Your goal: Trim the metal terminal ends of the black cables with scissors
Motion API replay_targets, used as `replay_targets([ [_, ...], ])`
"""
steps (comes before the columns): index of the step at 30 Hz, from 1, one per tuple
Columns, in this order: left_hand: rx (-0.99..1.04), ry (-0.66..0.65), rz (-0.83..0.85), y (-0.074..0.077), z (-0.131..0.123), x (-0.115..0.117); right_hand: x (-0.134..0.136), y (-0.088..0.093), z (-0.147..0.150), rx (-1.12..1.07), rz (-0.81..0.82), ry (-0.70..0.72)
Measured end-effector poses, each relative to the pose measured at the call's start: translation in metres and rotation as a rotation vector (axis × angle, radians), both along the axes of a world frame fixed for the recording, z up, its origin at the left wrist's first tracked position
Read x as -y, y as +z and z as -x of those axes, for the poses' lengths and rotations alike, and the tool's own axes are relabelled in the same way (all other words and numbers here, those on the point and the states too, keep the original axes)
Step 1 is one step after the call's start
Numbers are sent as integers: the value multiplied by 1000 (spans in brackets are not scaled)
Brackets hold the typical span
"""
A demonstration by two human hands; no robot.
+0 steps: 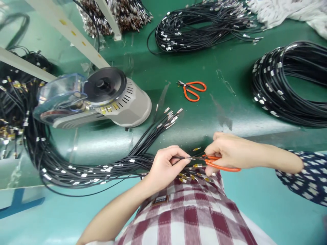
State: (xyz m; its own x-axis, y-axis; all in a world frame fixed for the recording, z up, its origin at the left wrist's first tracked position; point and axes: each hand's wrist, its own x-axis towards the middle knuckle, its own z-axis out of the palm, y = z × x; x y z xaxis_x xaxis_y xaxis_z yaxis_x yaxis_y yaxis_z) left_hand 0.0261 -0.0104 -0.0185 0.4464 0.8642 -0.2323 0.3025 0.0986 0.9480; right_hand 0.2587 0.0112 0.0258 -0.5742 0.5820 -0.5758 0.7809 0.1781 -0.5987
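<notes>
Near the front edge of the green table, my left hand [167, 166] pinches the end of a thin black cable [178, 157], its tip pointing right. My right hand [224, 151] is wrapped round orange-handled scissors [224, 166], whose blades point left at the cable tip. Just below both hands lie several cable ends with yellow tags [198, 165]. A thick bundle of black cables with white labels [102, 172] runs from the left to beneath my left hand. Other ends of black cables with white tags [171, 117] fan out above it.
A second pair of orange scissors [195, 90] lies mid-table. A grey machine with a round black top [127, 102] stands left of it. Coiled black cables lie at the back [199, 30] and right [276, 88]. White cloth [288, 12] is at the back right.
</notes>
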Motion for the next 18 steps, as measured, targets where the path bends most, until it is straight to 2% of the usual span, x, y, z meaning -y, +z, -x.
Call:
replay_targets([
  [2,2,0,21,2,-1,-1,-1,-2,-2,-20,-18,-1],
  [9,1,7,81,5,-1,-4,-1,0,-11,-29,-250,81],
  [15,-14,-22,71,7,0,-3,1,-1,-10,-61,-557,182],
  [18,-25,-33,62,7,1,-4,2,1,-7,-45,-639,223],
])
